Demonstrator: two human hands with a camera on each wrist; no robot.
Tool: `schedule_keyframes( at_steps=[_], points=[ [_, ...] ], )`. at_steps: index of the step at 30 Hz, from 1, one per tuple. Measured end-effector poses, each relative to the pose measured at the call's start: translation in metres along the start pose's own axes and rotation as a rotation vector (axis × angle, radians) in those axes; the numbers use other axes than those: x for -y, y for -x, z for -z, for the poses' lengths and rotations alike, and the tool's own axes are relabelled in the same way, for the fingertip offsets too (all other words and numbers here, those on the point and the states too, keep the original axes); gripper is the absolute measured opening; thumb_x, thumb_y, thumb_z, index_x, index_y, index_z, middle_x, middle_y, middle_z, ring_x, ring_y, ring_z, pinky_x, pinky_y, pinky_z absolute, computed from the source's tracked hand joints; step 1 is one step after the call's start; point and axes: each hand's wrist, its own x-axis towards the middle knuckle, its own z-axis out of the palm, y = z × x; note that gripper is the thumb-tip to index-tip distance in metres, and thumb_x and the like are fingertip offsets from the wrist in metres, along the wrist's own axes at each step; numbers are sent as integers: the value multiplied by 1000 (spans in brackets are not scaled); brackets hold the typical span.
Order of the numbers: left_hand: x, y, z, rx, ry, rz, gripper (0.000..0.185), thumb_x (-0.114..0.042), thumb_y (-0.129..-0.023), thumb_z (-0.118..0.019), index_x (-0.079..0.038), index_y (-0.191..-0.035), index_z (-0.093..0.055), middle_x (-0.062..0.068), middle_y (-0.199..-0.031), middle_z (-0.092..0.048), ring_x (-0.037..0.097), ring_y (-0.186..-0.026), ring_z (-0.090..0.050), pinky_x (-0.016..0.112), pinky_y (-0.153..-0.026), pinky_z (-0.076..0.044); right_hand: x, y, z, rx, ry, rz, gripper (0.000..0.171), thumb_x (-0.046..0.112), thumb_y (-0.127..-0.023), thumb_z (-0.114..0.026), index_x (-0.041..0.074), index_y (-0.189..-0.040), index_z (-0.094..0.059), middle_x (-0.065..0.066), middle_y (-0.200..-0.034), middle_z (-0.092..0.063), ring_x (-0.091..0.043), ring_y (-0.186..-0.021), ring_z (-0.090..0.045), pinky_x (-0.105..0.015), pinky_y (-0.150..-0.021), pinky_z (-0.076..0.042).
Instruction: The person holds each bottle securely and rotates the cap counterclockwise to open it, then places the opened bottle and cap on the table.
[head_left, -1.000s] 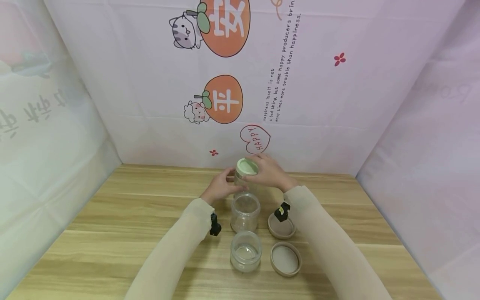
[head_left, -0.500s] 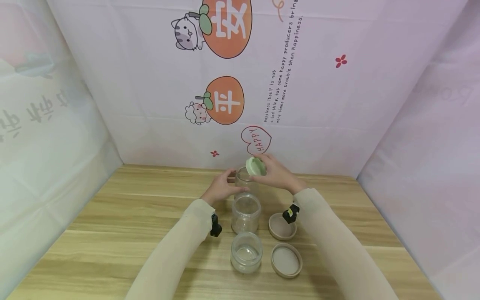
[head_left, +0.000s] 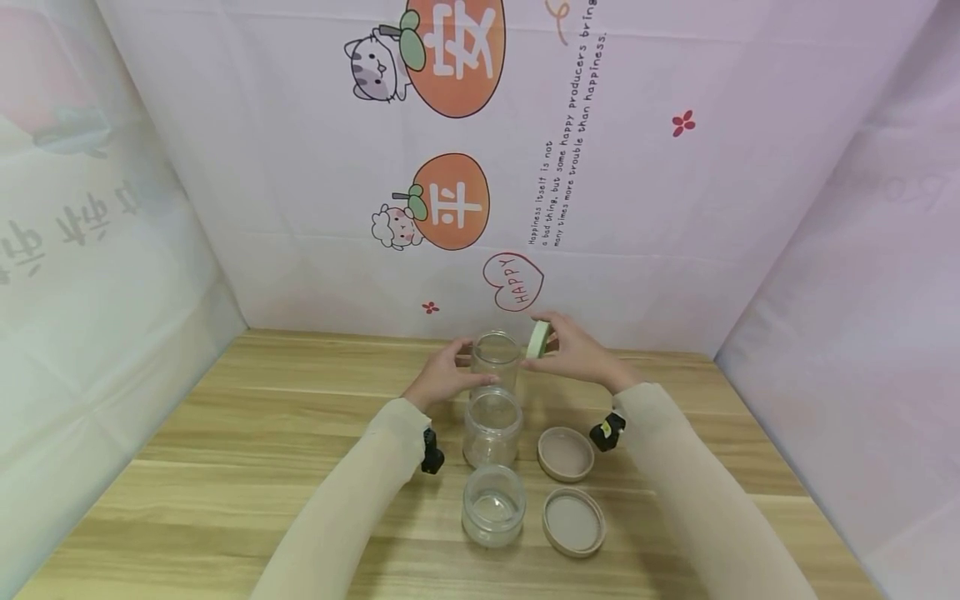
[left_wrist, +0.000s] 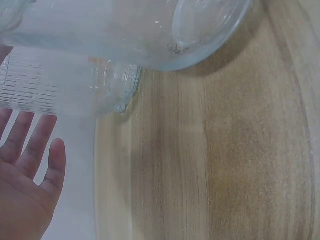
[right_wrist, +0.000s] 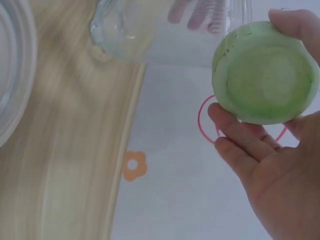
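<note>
1. The far jar (head_left: 496, 361) stands uncapped at the far middle of the bench (head_left: 225, 433); its green lid (head_left: 537, 340) is held on edge just to its right.
2. Nearer in the same row stand a middle jar (head_left: 491, 427) and a near jar (head_left: 492, 503), with two tan lids (head_left: 565, 454) lying to their right.
3. Only the right wrist view shows the lid's pale underside (right_wrist: 265, 75).
4. The right hand (head_left: 573, 354) pinches the lid; the left hand (head_left: 444, 375) curls its fingers round the far jar.
</note>
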Motion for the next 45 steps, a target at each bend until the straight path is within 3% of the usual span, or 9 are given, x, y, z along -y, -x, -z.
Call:
schedule_keyframes(
  at_steps=[9, 19, 25, 30, 34, 45],
  points=[
    [-1, 1, 0, -3, -4, 11, 92, -45, -73, -89, -15, -148, -44, 8, -146, -50, 27, -128, -52, 47, -102, -47, -22, 11, 3, 15, -16, 16, 87, 18, -81, -84, -10, -147, -35, -24, -133, -56, -38, -117, -56, -54, -104, -44],
    [-4, 2, 1, -4, -19, 17, 91, -44, -75, -89, -15, -148, -44, 8, -145, -50, 26, -129, -52, 46, -103, -47, -45, 19, 0, 21, -86, 47, 72, 14, -81, -83, -1, -141, -47, -16, -136, -54, -32, -119, -53, -49, -105, -43],
    [-4, 2, 1, -6, -19, 21, 93, -46, -74, -89, -15, -149, -43, 8, -146, -49, 27, -129, -52, 46, -103, -47, -57, 29, -5, 22, -7, -79, 81, 20, -81, -81, -1, -147, -38, -16, -116, -58, -26, -98, -57, -41, -85, -52],
    [-2, 1, 1, -3, -20, 21, 95, -48, -73, -89, -15, -150, -43, 8, -147, -49, 27, -129, -52, 46, -103, -47, -69, 35, -14, 28, -28, -166, 87, 21, -80, -83, -2, -149, -35, -18, -120, -57, -29, -106, -57, -45, -93, -49],
    [-2, 0, 1, -3, -20, 27, 96, -48, -72, -89, -15, -150, -43, 9, -146, -50, 27, -129, -52, 47, -104, -46, -81, 37, -23, 37, -92, -190, 86, 22, -79, -85, -2, -147, -37, -18, -121, -58, -29, -106, -57, -46, -94, -48],
    [-1, -1, -1, -7, -27, 23, 97, -52, -71, -89, -14, -149, -44, 10, -146, -50, 29, -129, -52, 48, -103, -47, -96, 42, -36, 4, -75, -231, 86, 32, -83, -81, -4, -148, -37, -19, -128, -56, -32, -115, -54, -52, -101, -44]
  ],
)
